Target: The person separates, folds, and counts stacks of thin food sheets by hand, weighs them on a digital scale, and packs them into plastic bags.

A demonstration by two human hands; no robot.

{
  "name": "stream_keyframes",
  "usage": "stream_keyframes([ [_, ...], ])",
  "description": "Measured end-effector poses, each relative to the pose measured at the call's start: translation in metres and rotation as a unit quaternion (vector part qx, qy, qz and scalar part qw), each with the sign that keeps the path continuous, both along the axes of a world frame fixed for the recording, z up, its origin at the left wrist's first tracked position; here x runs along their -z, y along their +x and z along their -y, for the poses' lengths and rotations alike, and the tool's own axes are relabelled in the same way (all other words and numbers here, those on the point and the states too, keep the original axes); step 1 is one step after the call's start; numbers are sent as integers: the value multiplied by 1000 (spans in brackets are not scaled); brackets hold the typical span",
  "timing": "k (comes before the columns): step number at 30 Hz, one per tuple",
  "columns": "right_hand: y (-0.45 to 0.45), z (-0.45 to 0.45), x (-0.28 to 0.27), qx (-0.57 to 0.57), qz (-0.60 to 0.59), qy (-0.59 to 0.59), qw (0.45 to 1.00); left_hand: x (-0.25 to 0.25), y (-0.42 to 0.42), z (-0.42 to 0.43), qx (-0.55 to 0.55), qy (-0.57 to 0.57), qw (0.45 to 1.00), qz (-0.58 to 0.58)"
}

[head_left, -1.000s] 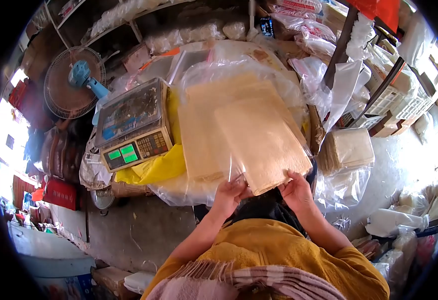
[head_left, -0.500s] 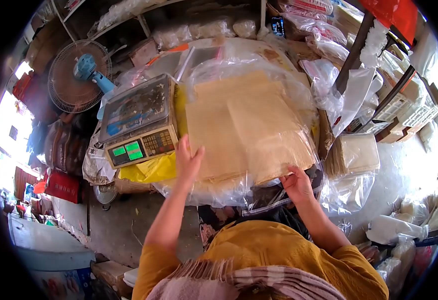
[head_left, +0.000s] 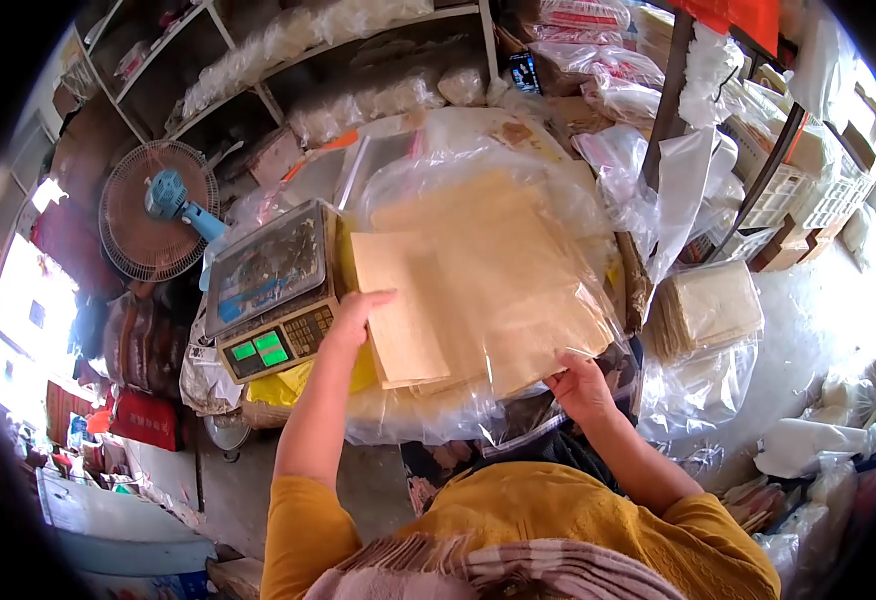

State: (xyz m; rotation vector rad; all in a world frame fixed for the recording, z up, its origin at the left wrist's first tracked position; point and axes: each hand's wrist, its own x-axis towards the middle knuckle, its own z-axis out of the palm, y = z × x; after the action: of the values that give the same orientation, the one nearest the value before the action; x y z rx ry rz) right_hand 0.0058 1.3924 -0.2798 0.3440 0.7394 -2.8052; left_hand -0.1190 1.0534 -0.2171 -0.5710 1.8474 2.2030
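Note:
A stack of thin tan sheets [head_left: 518, 270], paper-like in look, lies on clear plastic in front of me. Along its left side a narrower tan sheet [head_left: 398, 310] overlaps the stack. My left hand [head_left: 358, 315] is closed on the left edge of that sheet, thumb on top and fingers hidden beneath. At the stack's near right corner, my right hand [head_left: 580, 385] pinches the edge between thumb and fingers. The digital scale [head_left: 273, 290] with green displays stands just left of my left hand.
A blue desk fan [head_left: 165, 195] stands at the far left. Shelves [head_left: 378, 40] with plastic-wrapped packs run along the back. On the right, another pile of tan sheets [head_left: 708, 305] sits near a dark post [head_left: 666, 120]. Yellow plastic [head_left: 288, 385] shows under the scale.
My left hand has gone from fingers apart beside the stack to gripping a sheet's edge. The top layer's left part now shows as a narrower overlapping sheet. My right hand stays at the corner.

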Motion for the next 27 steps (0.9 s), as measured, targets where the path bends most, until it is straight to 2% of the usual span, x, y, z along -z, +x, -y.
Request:
stream_keyframes([
  [2, -1, -3, -3, -10, -27, 25, 999, 3, 9, -18, 5, -49, 999, -19],
  [3, -5, -6, -11, -8, -37, 33, 999, -1, 11, -23, 5, -73, 994, -86],
  [4, -10, -8, -17, -6, -47, 43, 998, -11, 8, -24, 8, -116, 988, -100],
  [6, -18, -8, -42, 45, -70, 60, 995, -57, 11, -32, 12, -199, 972, -121],
  [8, -27, -7, -77, 56, -145, 145, 977, -112, 18, -32, 27, -235, 953, -189],
  [9, -36, -6, -80, 56, -183, 306, 933, -142, 25, -35, 21, -284, 931, -227],
  [10, -43, -5, -80, 56, -213, 458, 861, -168, 33, -37, 16, -332, 905, -265],
  [11, -51, -4, -82, 54, -235, 597, 765, -187, 38, -34, 5, -382, 874, -300],
  [12, -50, 6, -112, -58, -169, 755, 631, -203, 43, -33, -7, -429, 839, -334],
  [13, -69, 12, -66, -30, -216, 510, 832, -219, 54, -41, -34, -468, 801, -372],
  [14, -74, 20, -57, 21, -305, 554, 774, -231, 65, -49, -61, -504, 759, -409],
  [15, -75, 31, -64, 84, -381, 593, 704, -239, 72, -51, -51, -570, 686, -448],
  [16, -73, 40, -74, 148, -428, 839, 300, -242, 77, -51, -56, -592, 658, -463],
  [17, -80, 43, -72, -121, -317, 844, 416, -244, 81, -50, -61, -612, 628, -477],
  [18, -77, 43, -71, -157, -361, 829, 397, -247, 86, -47, -68, -632, 597, -490],
  [19, -71, 41, -67, -194, -404, 811, 376, -253, 93, -39, -66, -663, 537, -517],
  [20, -69, 39, -64, -232, -446, 790, 352, -257, 96, -21, -47, -672, 531, -514],
  [22, -60, 25, -128, -261, -319, 666, 621, -270, 112, -8, -68, -595, 606, -523],
  [23, -65, 18, -155, -266, -242, 578, 733, -274, 115, -3, -66, -527, 659, -532],
  [24, -79, 10, -156, -87, -279, 643, 708, -276, 118, 1, -65, -456, 708, -536],
  [25, -94, 0, -154, 95, -305, 683, 657, -278, 121, 5, -63, -381, 750, -536],
  [26, -113, -11, -156, 146, -356, 643, 662, -274, 120, 11, -50, -343, 781, -520],
  [27, -128, -11, -159, 78, -394, 436, 805, -262, 115, 17, -38, -303, 808, -503],
])
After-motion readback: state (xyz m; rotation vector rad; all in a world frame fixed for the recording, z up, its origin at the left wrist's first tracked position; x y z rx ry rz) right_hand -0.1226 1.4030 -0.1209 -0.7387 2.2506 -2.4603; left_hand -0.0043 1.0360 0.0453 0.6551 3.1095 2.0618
